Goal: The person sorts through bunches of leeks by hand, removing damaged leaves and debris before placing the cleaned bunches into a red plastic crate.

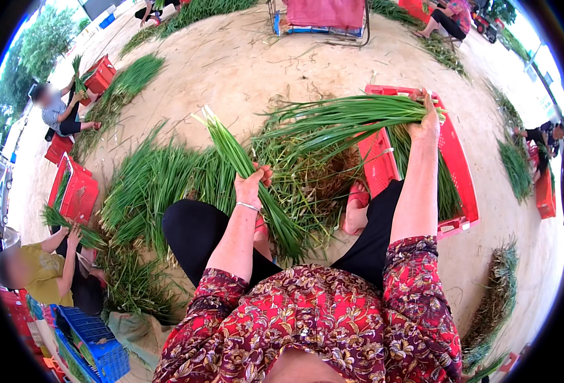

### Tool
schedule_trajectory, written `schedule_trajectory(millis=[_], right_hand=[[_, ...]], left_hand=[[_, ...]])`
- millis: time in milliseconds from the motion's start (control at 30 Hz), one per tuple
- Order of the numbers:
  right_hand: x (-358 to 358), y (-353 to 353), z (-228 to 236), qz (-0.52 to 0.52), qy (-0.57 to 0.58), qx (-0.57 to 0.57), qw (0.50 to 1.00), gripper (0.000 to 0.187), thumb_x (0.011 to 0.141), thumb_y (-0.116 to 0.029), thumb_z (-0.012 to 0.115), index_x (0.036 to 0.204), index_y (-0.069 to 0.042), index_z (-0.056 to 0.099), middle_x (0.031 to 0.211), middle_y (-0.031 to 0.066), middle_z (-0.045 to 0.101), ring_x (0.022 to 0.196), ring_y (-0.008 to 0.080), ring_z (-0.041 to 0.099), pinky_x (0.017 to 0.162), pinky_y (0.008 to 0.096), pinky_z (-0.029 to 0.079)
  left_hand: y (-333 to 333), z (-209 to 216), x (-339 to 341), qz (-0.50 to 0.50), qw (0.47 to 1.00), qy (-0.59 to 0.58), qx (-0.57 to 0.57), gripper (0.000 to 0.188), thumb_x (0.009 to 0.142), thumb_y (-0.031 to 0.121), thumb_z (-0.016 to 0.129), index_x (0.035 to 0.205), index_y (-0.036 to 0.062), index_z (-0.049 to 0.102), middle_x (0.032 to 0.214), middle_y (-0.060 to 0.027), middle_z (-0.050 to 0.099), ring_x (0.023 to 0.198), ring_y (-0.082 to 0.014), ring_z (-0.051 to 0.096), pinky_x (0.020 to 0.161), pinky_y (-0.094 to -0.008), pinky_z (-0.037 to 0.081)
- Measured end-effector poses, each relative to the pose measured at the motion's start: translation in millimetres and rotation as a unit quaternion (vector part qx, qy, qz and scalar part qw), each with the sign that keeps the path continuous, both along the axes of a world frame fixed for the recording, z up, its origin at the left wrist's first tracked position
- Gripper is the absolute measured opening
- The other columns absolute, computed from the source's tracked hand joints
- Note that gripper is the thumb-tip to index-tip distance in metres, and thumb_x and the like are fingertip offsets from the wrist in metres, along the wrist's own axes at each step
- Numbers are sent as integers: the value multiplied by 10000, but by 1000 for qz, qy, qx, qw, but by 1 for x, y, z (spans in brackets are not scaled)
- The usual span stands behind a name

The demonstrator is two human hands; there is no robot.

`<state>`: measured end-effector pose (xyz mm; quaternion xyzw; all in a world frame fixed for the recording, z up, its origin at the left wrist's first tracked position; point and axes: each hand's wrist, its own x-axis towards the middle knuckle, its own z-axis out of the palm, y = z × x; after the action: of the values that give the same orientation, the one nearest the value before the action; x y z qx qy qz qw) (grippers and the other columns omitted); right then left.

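My left hand [251, 186] is closed round the middle of a bunch of garlic chives [224, 140]. Its white stem ends point up and away to the left, while the leaf tips hang down between my knees. Out to the right, my right hand [427, 120] grips a larger bunch of garlic chives [352, 115] near one end. Those leaves stretch leftward, over the far part of a red plastic crate [466, 191] and the ground pile. More chives lie lengthwise in the crate, partly hidden by my right forearm and knee.
Loose chives spread in a heap [148, 185] to the left, with trimmed leaves and straw [333, 179] between my feet. Other people sit by red crates [81, 195] at left and far right. A blue crate [97, 348] stands lower left; a pink-covered chair [326, 13] is ahead.
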<state>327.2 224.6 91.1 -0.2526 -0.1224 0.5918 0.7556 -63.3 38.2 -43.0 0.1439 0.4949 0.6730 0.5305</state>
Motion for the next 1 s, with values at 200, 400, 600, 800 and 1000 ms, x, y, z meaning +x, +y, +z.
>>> schedule_trajectory(millis=[200,400,600,800,1000], right_hand=[[7,3,-3,-13,44,-42,998,139,953,-204,569,1001,-86,626,937,54,646,817,194,619,802,428,538],[11,7,-9,6,61,-31,998,128,947,-152,567,943,-37,622,924,86,650,800,208,639,813,381,560],[9,6,-9,21,89,-47,995,102,924,-124,599,920,-29,636,898,88,658,763,215,650,741,347,593],[9,6,-8,-3,80,-58,995,111,926,-133,598,910,-29,631,874,96,654,743,214,644,717,340,592],[6,6,-9,-14,47,-65,997,117,939,-156,582,928,-50,631,865,76,647,769,219,632,765,388,564]], left_hand=[[2,-6,2,28,999,-43,-13,222,837,-62,580,993,74,502,959,-167,669,772,-234,668,630,-374,553],[6,-10,4,56,997,-56,-1,170,848,-69,573,935,68,521,1059,-168,656,826,-253,657,659,-370,574],[3,-3,9,2,998,-56,36,184,837,-30,634,963,72,546,1051,-177,661,835,-269,661,694,-375,584],[-5,8,12,-39,996,-59,59,174,860,-30,628,979,73,554,1009,-164,676,840,-260,680,655,-344,579],[-10,17,13,-65,996,-22,52,171,851,3,667,973,81,575,1001,-144,679,836,-257,680,642,-353,581]])
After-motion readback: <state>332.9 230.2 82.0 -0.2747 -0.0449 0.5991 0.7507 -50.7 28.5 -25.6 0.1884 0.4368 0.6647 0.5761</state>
